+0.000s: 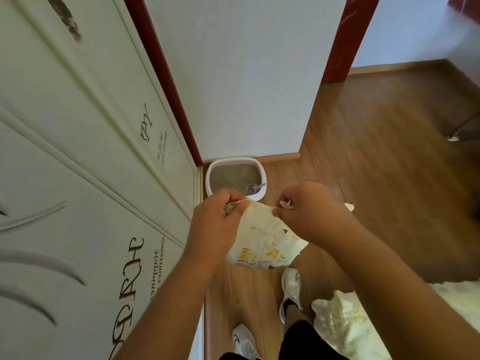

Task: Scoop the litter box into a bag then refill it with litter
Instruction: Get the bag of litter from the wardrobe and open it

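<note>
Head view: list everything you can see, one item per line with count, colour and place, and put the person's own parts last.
litter box: one, white rim, grey litter inside, on the floor in the corner by the wall
scoop: one, grey, in the box against its right rim
plastic bag: one, pale cream with yellow print, held up between both hands
door: one, white with dark lettering, left
door frame: dark red, beside the white wall
floor: brown wood
crumpled pale bag or cloth: one, floor, lower right
shoes: two, white, below the bag
left hand: grips the bag's left edge
right hand: pinches the bag's right edge
</note>
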Demonstrator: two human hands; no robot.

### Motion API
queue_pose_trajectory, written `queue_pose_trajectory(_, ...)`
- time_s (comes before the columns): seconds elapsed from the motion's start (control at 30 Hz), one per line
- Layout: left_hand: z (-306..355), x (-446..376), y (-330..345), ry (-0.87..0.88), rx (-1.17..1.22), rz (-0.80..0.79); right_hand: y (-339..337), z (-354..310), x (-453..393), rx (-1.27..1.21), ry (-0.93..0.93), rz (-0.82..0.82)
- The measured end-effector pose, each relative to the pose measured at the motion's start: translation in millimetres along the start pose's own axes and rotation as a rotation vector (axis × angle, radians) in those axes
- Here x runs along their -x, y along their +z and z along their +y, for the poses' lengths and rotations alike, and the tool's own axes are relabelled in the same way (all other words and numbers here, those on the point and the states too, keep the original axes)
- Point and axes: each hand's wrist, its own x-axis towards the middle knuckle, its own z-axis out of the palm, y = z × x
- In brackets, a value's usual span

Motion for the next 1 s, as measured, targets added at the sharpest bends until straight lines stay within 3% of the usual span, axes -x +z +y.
queue_pose_trajectory(0.47, 2, -148, 44, -0.156, 0.007, 0.056, -25, 25, -177, 0.069, -0.109, -0.149)
queue_pose_trajectory(0.7, -24, -203, 66, -0.172, 0.008, -0.026, -15, 34, -235, 0.04, -0.015, -0.224)
queue_pose_trajectory(1.0, -85, -264, 87, -0.122, -0.042, -0.129, 29, 44, -294, -0.032, 0.124, -0.165)
